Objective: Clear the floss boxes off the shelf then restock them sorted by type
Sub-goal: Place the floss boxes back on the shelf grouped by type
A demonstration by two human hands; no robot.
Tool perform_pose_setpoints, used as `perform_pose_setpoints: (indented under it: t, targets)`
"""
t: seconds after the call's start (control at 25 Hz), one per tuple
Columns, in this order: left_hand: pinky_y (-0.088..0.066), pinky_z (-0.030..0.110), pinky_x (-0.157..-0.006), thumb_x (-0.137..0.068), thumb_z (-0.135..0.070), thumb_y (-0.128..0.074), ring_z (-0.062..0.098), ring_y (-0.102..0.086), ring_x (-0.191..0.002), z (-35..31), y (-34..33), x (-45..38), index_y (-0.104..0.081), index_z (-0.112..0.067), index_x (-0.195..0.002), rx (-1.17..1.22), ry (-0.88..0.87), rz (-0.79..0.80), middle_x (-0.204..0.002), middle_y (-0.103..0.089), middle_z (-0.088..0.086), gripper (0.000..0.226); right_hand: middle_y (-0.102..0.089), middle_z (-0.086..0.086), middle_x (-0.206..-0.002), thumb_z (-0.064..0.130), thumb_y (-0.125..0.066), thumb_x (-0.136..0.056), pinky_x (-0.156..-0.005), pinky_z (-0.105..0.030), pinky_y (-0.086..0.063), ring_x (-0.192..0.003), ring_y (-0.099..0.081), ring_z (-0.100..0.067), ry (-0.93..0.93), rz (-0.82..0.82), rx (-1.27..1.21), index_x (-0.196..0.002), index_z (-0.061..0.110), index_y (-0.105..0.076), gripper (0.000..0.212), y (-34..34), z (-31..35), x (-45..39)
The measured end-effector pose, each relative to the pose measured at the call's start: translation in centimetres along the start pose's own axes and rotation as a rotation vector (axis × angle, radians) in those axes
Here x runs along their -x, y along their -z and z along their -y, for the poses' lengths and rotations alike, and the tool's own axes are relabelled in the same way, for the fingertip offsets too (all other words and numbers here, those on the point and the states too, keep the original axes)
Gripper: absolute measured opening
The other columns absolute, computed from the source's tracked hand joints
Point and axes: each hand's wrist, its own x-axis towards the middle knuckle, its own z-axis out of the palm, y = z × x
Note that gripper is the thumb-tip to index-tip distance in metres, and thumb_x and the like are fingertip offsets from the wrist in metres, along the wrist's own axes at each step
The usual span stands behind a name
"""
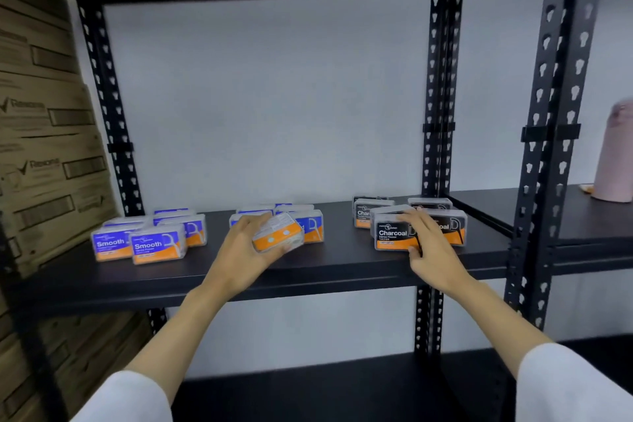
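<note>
Three groups of floss boxes stand on the black shelf (239, 271). Several blue and orange Smooth boxes (154, 243) sit at the left. A second blue and orange group (308, 219) stands in the middle. Black Charcoal boxes (390, 235) cluster at the right. My left hand (243, 250) grips a tilted blue and orange floss box (279, 236) just in front of the middle group, its orange underside toward me. My right hand (428, 243) rests with fingers spread over the top and front of the front Charcoal boxes, the thumb at the lower edge of one.
Stacked cardboard cartons (44, 134) stand against the left side of the rack. Black perforated uprights (438, 113) divide this bay from the bay to the right, where a pink container (616, 161) stands. A lower black shelf (308, 394) lies below.
</note>
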Motion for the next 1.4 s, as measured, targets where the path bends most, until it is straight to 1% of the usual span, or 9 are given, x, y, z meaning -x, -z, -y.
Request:
perform_pose_setpoints:
  t: [0.2,0.48,0.64,0.76,0.88,0.96,1.12,1.24,1.4]
  targets:
    - [-0.042,0.033,-0.103,-0.078,-0.048,-0.072,0.013,-0.046,-0.123,0.6,-0.6,-0.4,-0.048,-0.029,-0.137,-0.002,0.03,0.056,-0.136,-0.048,-0.007,0.067,-0.035,0.002,-0.149,-0.002,-0.059,-0.085,-0.112,-0.019,-0.012,-0.144,-0.018,-0.011,-0.026,-0.007,0.066,-0.139,0.021,-0.042,0.061,0.2,0.5,-0.2]
    - [-0.045,0.03,-0.099,-0.08,-0.036,-0.074,0.011,-0.051,-0.115,1.3,0.9,-1.0,-0.053,-0.035,-0.126,0.029,0.026,0.12,-0.128,-0.051,-0.01,0.051,-0.04,0.004,-0.148,0.016,-0.053,-0.094,-0.116,-0.025,-0.02,-0.141,-0.026,-0.01,0.097,0.048,0.004,-0.139,0.02,-0.045,0.046,-3.3,6.0,-1.0]
    - [-0.044,0.031,-0.101,-0.081,-0.034,-0.073,0.01,-0.052,-0.117,3.6,1.0,-1.0,-0.055,-0.041,-0.119,0.038,0.042,0.196,-0.129,-0.051,-0.011,0.043,-0.043,0.001,-0.146,0.021,-0.049,-0.097,-0.111,-0.027,-0.03,-0.137,-0.035,-0.013,0.069,0.137,-0.011,-0.139,0.021,-0.044,0.042,-6.8,8.3,-1.3]
    - [-0.042,0.03,-0.104,-0.082,-0.04,-0.071,0.008,-0.05,-0.119,4.7,0.9,-0.8,-0.056,-0.038,-0.125,0.058,0.034,0.254,-0.13,-0.049,-0.012,0.046,-0.05,0.002,-0.137,0.025,-0.048,-0.097,-0.101,-0.029,-0.041,-0.126,-0.046,-0.015,0.05,0.139,0.031,-0.134,0.019,-0.048,0.037,-8.2,8.9,-1.8]
    - [-0.031,0.023,-0.106,-0.075,-0.048,-0.075,0.0,-0.037,-0.124,5.1,1.5,-0.8,-0.049,-0.036,-0.135,-0.107,-0.065,0.333,-0.133,-0.038,-0.017,0.067,-0.062,0.005,-0.118,0.03,-0.042,-0.098,-0.08,-0.029,-0.048,-0.104,-0.058,-0.015,0.039,0.135,0.135,-0.118,0.022,-0.059,0.027,-9.1,8.8,-1.8]
    - [-0.031,0.022,-0.105,-0.077,-0.043,-0.076,0.0,-0.035,-0.122,5.1,2.2,-0.8,-0.047,-0.035,-0.136,-0.19,-0.12,0.359,-0.133,-0.039,-0.016,0.066,-0.067,0.005,-0.103,0.032,-0.039,-0.098,-0.068,-0.03,-0.046,-0.088,-0.061,-0.015,0.022,0.092,0.204,-0.104,0.023,-0.063,0.026,-9.7,8.6,-1.4]
    - [-0.052,0.028,-0.091,-0.077,-0.04,-0.077,0.007,-0.06,-0.107,5.2,3.4,-1.2,-0.058,-0.029,-0.113,0.132,0.019,0.258,-0.115,-0.064,-0.009,0.042,-0.069,0.006,-0.095,0.03,-0.042,-0.097,-0.063,-0.031,-0.044,-0.08,-0.063,-0.018,-0.008,0.029,0.234,-0.097,0.023,-0.064,0.024,-10.1,8.7,-1.2]
    - [-0.056,0.033,-0.09,-0.076,-0.046,-0.071,0.011,-0.064,-0.108,5.3,3.4,-1.7,-0.056,-0.021,-0.121,0.313,0.151,0.254,-0.121,-0.065,-0.001,0.053,-0.068,0.006,-0.094,0.03,-0.041,-0.097,-0.061,-0.03,-0.043,-0.079,-0.062,-0.017,-0.009,0.03,0.245,-0.097,0.023,-0.064,0.023,-10.1,8.8,-1.2]
    - [-0.055,0.021,-0.078,-0.083,-0.036,-0.066,0.012,-0.063,-0.108,5.3,3.1,-2.1,-0.056,-0.023,-0.117,0.31,0.188,0.225,-0.121,-0.063,0.0,0.037,-0.068,0.007,-0.093,0.03,-0.041,-0.097,-0.059,-0.028,-0.039,-0.078,-0.061,-0.014,-0.015,0.024,0.244,-0.097,0.024,-0.063,0.023,-10.2,8.9,-1.1]
